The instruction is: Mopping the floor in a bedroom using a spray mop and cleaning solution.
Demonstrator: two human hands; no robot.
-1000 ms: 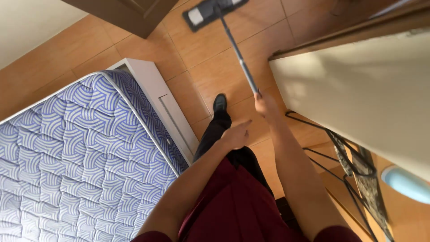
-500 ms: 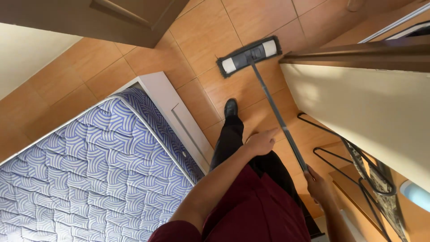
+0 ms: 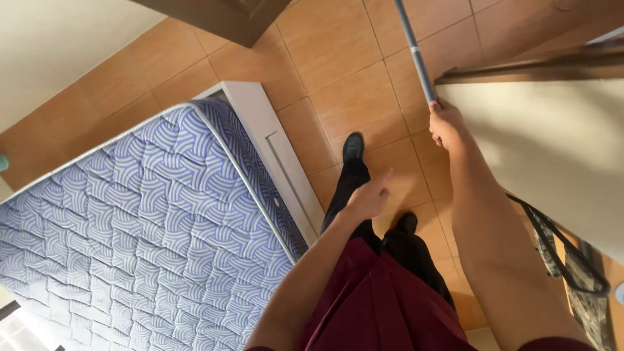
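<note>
A long grey metal mop handle (image 3: 415,53) is grasped near its lower visible end by the right hand (image 3: 446,125), the fingers being clenched around the pole. From the fist the handle runs up towards twelve o'clock and is cut off by the top edge of the view, so the mop head is not seen. The right forearm is stretched out from five o'clock towards one o'clock.

The left hand (image 3: 368,197) is held free in the air near the middle of the view, at about seven o'clock from the right hand and well apart from the handle; nothing is gripped by it, and the fingers are loosely curled with one pointing towards one o'clock.

Beneath the hands, two black shoes (image 3: 353,147) are seen on the orange-brown tiled floor (image 3: 338,78), below black trousers and a dark red garment (image 3: 383,305). At nine o'clock a mattress quilted in a blue and white wave pattern (image 3: 136,221) is laid on a white bed frame (image 3: 273,149). At three o'clock a pale cream flat panel (image 3: 552,149) is seen, with a black metal wire rack (image 3: 572,273) at four o'clock.
</note>
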